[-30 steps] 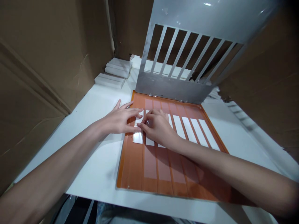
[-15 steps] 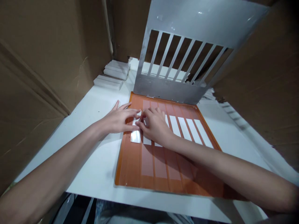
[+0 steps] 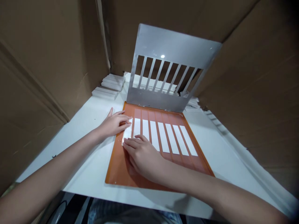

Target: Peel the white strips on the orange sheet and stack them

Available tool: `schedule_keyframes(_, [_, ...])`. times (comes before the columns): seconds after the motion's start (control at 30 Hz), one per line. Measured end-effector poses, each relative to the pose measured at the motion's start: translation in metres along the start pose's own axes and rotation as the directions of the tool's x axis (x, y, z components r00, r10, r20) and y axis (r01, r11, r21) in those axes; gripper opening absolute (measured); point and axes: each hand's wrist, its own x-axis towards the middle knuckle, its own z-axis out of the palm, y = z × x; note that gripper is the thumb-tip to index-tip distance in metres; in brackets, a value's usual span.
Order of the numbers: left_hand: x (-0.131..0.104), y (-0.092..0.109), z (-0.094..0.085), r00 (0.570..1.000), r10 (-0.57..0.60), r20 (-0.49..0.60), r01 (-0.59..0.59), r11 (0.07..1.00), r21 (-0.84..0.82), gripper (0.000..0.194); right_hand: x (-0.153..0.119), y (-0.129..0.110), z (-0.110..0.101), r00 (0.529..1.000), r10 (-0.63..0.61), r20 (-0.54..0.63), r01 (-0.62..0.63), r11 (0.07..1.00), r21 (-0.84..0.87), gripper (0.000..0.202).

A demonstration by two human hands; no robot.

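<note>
Orange board lies flat on a white desk, its near side close to the desk's front edge. Along the board's left edge sits a shiny white strip, slightly tilted like the edge itself, and both hands are at it. The left hand reaches in over the left edge of the board, fingers spread and relaxed, with two fingertips on the far part of the strip; it clasps nothing. The right hand comes from the desk's right side, palm down above the board, its fingers together and lightly bent, the tips at the strip's near end. Whether they pinch that end or only press on it, I cannot tell.

To the right of this strip, seven more white strips lie side by side across the board, with narrow orange gaps between them; the right hand covers the near ends of the first few. From the board's far edge a grey metal plate stands up, leaning back, with a row of long slots cut through it.

Toward the desk's far left corner rest two white stacks, one nearer than the other, beside the brown cardboard wall. A small dark scrap lies near the desk's left edge.
</note>
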Motion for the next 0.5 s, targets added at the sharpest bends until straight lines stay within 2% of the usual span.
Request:
schedule_keyframes(0.1, [0.000,0.003,-0.004,0.998,0.053,0.023,-0.054,0.997,0.053,0.032,0.001,0.002,-0.007,0.998,-0.006,0.058,0.005,1.000,0.024,0.022])
schedule_keyframes(0.23, [0.004,0.003,-0.010,0.993,0.103,0.049,-0.109,0.984,0.141,0.049,0.000,0.002,-0.013,0.993,-0.011,0.113,0.004,0.998,0.059,0.021])
schedule_keyframes(0.37, [0.012,0.001,-0.014,0.995,0.087,0.045,-0.095,0.974,0.205,0.057,-0.002,0.001,-0.011,0.995,-0.031,0.099,0.031,1.000,0.004,0.022])
schedule_keyframes(0.5, [0.021,-0.001,-0.016,0.997,0.036,0.064,-0.049,0.975,0.218,0.058,-0.005,0.001,-0.005,0.997,-0.050,0.067,0.054,0.997,-0.057,0.031])
